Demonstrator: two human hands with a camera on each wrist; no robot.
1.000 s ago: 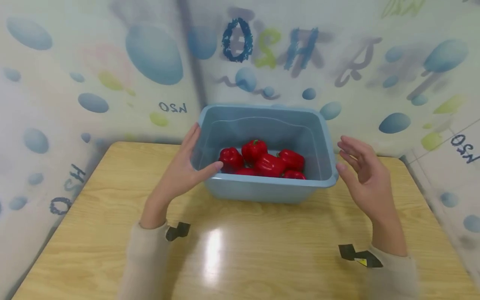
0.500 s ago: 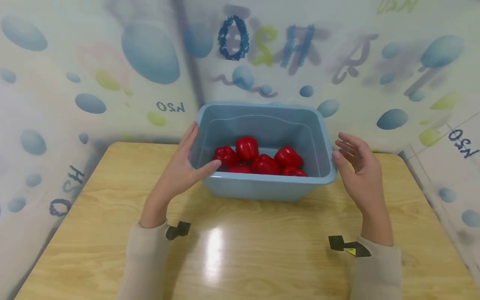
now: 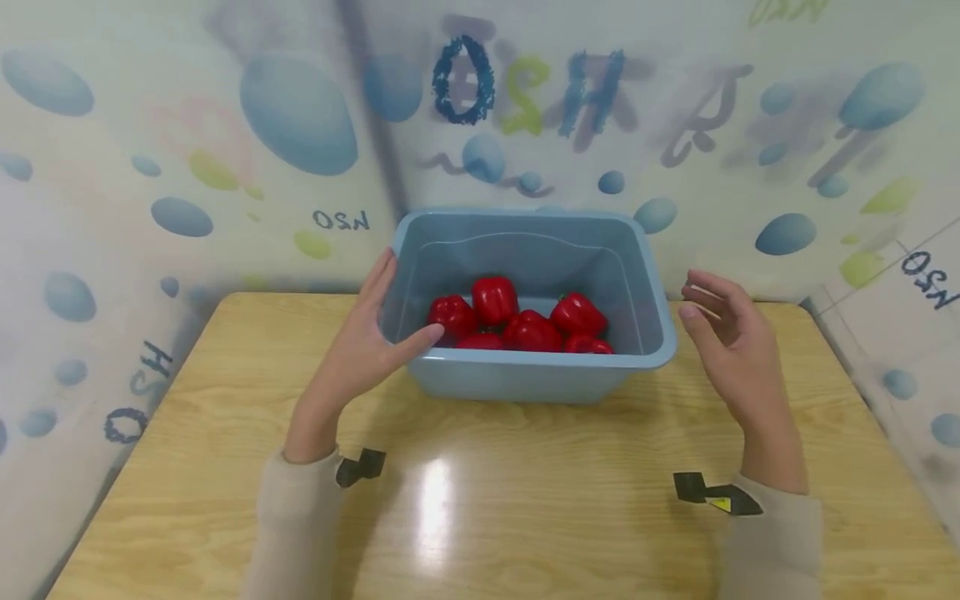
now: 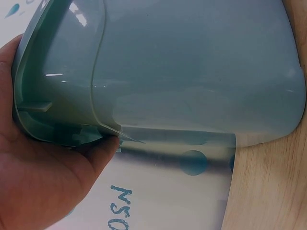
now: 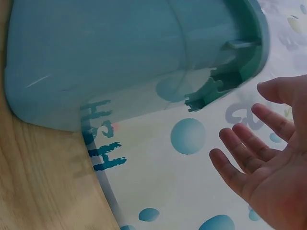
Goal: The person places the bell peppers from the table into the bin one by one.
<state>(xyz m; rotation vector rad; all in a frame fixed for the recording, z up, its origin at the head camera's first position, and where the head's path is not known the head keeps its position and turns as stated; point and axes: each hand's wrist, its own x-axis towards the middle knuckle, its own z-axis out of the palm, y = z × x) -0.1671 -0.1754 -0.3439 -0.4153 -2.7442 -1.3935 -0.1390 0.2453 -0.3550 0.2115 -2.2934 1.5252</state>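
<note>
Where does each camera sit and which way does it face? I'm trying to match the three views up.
Head: above, looking down at blue tub of red peppers on table; both hands show.
Left wrist: beside tub's wall; left hand grips its rim.
Right wrist: beside opposite wall; right hand open, apart.
All share the tub.

The tub (image 3: 525, 375) stands at the 12 o'clock end of the table (image 3: 480, 517), against the wall (image 3: 225, 125). The peppers (image 3: 517, 321) lie in the tub, clustered toward its 6 o'clock wall. The left hand (image 3: 360, 350) is at the tub's 9 o'clock rim, touching it. The right hand (image 3: 731, 350) is at 3 o'clock, apparently just clear of the rim.
</note>
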